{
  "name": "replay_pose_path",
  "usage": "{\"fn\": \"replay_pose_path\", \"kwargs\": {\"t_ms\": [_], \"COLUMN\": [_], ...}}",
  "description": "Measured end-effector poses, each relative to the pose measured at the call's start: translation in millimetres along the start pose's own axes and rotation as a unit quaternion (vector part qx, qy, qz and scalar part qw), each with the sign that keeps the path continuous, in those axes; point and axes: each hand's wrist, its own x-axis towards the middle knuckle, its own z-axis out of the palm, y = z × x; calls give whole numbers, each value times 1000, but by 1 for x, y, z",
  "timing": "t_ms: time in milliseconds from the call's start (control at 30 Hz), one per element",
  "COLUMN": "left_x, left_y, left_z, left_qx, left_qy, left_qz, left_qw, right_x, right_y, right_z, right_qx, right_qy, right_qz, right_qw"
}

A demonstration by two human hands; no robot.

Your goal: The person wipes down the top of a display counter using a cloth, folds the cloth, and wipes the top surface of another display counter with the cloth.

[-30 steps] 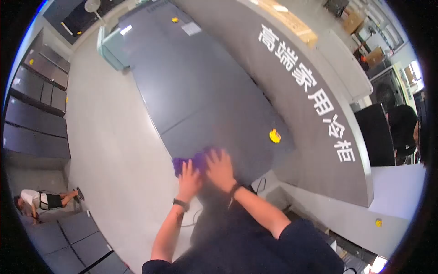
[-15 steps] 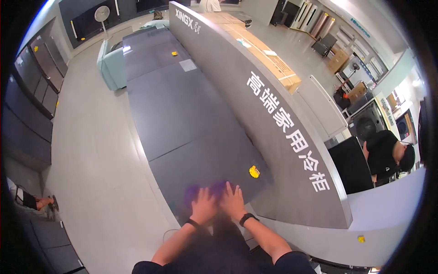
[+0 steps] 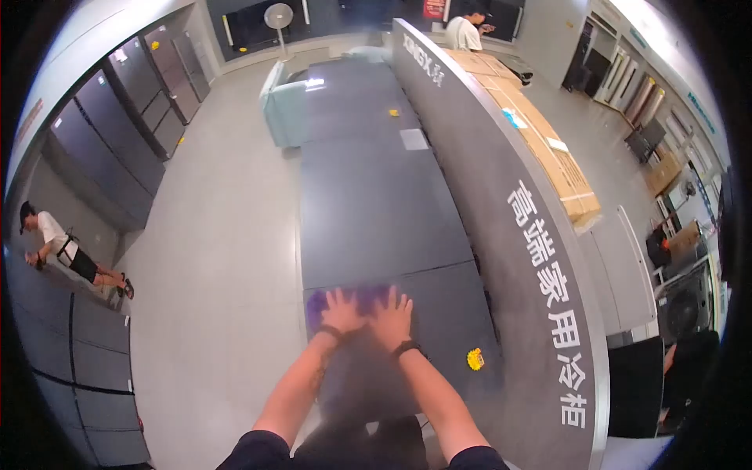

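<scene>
- Nearest, the person's left hand and right hand lie side by side, palms down with fingers spread, on a blurred purple cloth.
- The cloth lies on the near section of a long dark grey worktop, beside its left edge and just short of a seam.
- To the right of the hands, a yellow sticker sits on the same section.
- Along the worktop's right side stands a grey panel with white lettering.
- Farther along are a white label and a second yellow sticker.
- Beyond, a pale green seat stands left of the worktop, with a white fan behind.
</scene>
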Motion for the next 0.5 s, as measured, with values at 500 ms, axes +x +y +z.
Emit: {"fn": "replay_pose_path", "kwargs": {"t_ms": [500], "left_x": [-33], "left_y": [72], "left_z": [93], "left_qx": [37], "left_qy": [59], "left_qz": [222], "left_qw": [973], "right_x": [-88], "right_y": [55], "right_z": [-36], "right_qx": [-161], "right_qy": [-100], "right_qz": [62], "right_qw": [980]}}
